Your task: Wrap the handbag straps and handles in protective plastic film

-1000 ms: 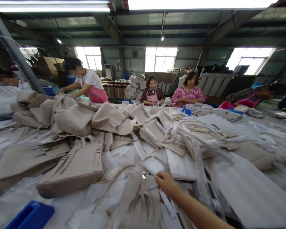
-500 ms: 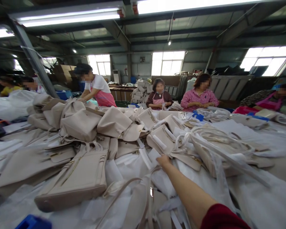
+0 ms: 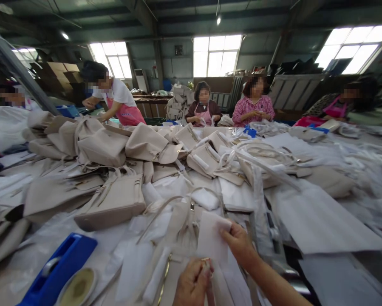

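The right hand pinches the upper edge of a white sheet between thumb and fingers, over a beige bag at the near edge of the surface. The left hand, just beside it, is curled shut on a small metal fitting. A blue tape dispenser lies toward the near left corner.

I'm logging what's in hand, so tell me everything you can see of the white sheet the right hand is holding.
The white rectangular foam-like sheet is thin, plain and matte, with no print visible. It is held roughly upright and slightly tilted, its right edge pinched near the top by the right hand. Its lower edge comes down close to the curled left hand; whether they touch cannot be told. It hangs just above a beige leather-look handbag with long handles in the pile.
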Action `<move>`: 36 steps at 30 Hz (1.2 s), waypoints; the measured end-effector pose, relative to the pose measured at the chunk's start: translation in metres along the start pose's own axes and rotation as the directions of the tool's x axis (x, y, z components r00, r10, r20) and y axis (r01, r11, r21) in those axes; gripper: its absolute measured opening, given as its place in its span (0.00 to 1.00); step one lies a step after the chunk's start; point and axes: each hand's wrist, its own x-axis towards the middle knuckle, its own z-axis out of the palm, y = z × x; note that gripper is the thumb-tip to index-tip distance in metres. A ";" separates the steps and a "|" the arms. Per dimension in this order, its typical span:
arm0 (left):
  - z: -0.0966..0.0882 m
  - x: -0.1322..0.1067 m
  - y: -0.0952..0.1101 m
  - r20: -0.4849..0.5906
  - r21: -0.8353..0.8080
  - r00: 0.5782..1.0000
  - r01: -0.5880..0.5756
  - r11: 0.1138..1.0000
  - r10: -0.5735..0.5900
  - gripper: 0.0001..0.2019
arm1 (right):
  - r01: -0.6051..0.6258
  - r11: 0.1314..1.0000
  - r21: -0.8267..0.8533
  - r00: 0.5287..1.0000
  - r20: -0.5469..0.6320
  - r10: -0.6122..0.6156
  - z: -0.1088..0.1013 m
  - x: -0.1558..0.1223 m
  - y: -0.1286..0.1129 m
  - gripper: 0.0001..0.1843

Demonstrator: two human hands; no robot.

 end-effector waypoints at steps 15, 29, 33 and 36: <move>0.008 -0.005 0.022 -0.117 0.073 0.992 -0.045 0.996 0.054 0.29 | -0.216 0.857 0.467 0.953 0.293 0.081 0.015 -0.107 -0.007 0.21; 0.007 0.029 0.020 0.030 -0.098 0.997 -0.073 0.993 0.076 0.47 | -0.125 0.980 0.158 0.959 0.271 0.079 -0.003 -0.076 -0.025 0.19; 0.015 0.021 0.013 0.193 -0.509 0.970 0.227 0.830 -0.147 0.34 | -0.181 0.941 0.285 0.956 0.274 0.101 -0.002 -0.082 -0.024 0.21; 0.022 0.013 0.020 0.275 -0.498 0.953 0.252 0.830 -0.125 0.27 | -0.169 0.950 0.262 0.966 0.237 0.106 0.001 -0.087 -0.028 0.22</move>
